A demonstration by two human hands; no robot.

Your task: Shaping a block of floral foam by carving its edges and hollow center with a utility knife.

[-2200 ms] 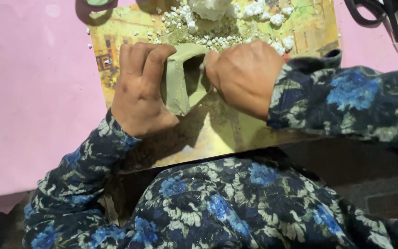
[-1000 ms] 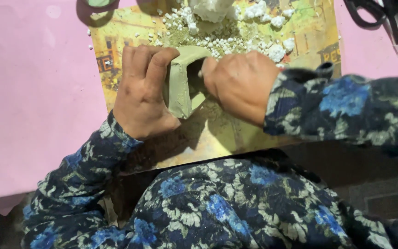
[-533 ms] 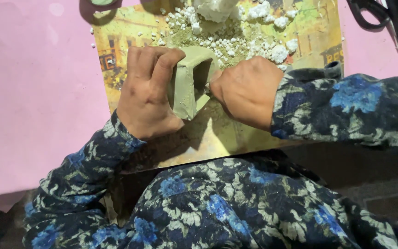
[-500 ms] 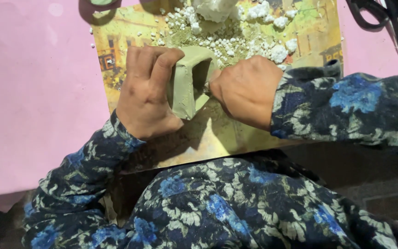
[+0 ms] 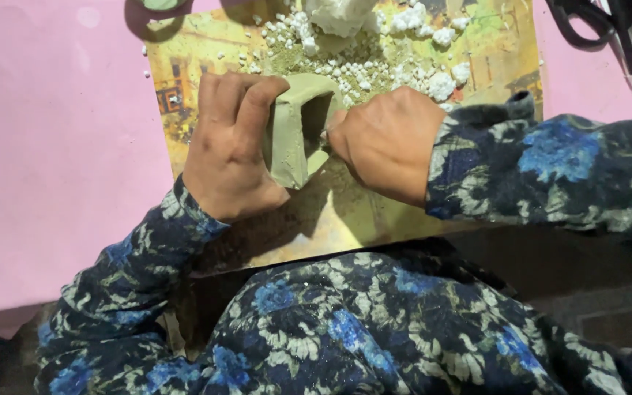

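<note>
A hollow, box-shaped piece of grey-green clay point(image 5: 294, 132) stands on a yellow printed board point(image 5: 374, 219). My left hand point(image 5: 228, 146) wraps around its left wall, fingers over the top edge. My right hand point(image 5: 389, 139) is closed at the piece's open right side, fingertips pressed at the inner edge; whether it holds a small tool is hidden. Both arms wear dark sleeves with blue flowers.
White crumbs and lumps point(image 5: 374, 51) lie scattered on the board behind the clay, with a larger white lump point(image 5: 341, 13) at the top edge. The board rests on a pink surface point(image 5: 53, 146). Black scissors handles point(image 5: 587, 18) lie at the top right.
My right hand has shifted slightly along the open side of the clay piece. My left hand keeps the same grip on it.
</note>
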